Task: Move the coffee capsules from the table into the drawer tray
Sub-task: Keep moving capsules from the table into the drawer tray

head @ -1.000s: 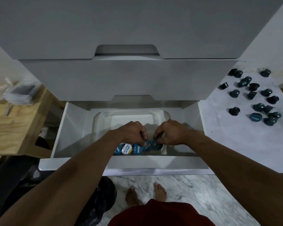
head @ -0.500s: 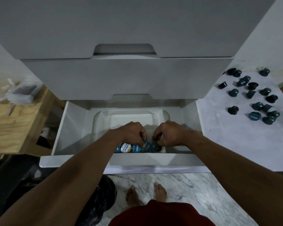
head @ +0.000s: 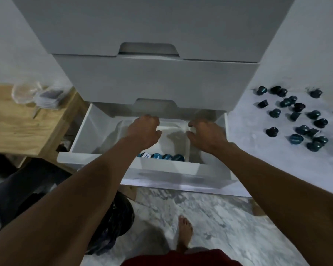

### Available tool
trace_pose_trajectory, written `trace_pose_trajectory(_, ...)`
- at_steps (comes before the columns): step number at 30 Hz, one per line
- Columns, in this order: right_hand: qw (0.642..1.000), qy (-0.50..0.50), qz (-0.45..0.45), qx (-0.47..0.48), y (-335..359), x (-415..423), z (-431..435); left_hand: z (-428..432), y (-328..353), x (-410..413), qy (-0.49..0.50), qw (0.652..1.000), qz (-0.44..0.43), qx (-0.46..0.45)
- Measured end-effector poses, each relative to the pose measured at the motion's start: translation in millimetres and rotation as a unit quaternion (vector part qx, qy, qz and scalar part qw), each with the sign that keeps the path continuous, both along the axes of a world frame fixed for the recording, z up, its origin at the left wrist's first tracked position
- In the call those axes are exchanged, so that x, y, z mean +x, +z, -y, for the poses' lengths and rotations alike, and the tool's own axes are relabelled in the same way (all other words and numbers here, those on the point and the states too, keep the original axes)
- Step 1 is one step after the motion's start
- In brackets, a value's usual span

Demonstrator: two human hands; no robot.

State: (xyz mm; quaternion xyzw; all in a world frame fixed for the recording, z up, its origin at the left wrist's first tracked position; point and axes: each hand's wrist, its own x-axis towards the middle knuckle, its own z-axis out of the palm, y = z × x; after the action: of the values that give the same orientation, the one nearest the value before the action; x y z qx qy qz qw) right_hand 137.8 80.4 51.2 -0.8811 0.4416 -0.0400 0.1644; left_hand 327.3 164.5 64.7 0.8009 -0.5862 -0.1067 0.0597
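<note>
- My left hand [head: 142, 131] hovers over the pale plastic tray [head: 172, 127] in the open white drawer [head: 161, 167], centre of frame, with its fingers loosely curled and holding nothing.
- My right hand [head: 206, 134] hangs just to its right, thumb spread from bent fingers, likewise empty.
- A row of coffee capsules [head: 161, 156] lies along the tray's lower edge: teal lids with white lettering, one lid white.
- Loose capsules [head: 296, 139], dark teal and domed, sit scattered on the marbled table [head: 258, 150] at the frame's right, some upright, some tipped.

Dim cool light, soft blur, wide-angle edge distortion
</note>
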Motion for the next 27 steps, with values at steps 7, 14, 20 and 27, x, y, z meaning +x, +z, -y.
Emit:
trace_pose_trajectory(7, 0.986, -0.060, 0.093, -0.123, 35, -47, -26, -19, 34, -45, -0.061, 0.988, 0.073, -0.125)
trace_pose_trajectory(14, 0.969, -0.135, 0.094, -0.184, 56, -125, -53, -22, 50, -114, -0.151, 0.953, 0.055, -0.256)
trace_pose_trajectory(20, 0.955, -0.200, 0.085, -0.199, 57, -195, -50, 3, 57, -191, -0.220, 0.934, 0.057, -0.275)
trace_pose_trajectory(27, 0.947, -0.257, 0.082, -0.175, 39, -276, -12, 60, 45, -283, -0.262, 0.928, 0.042, -0.262)
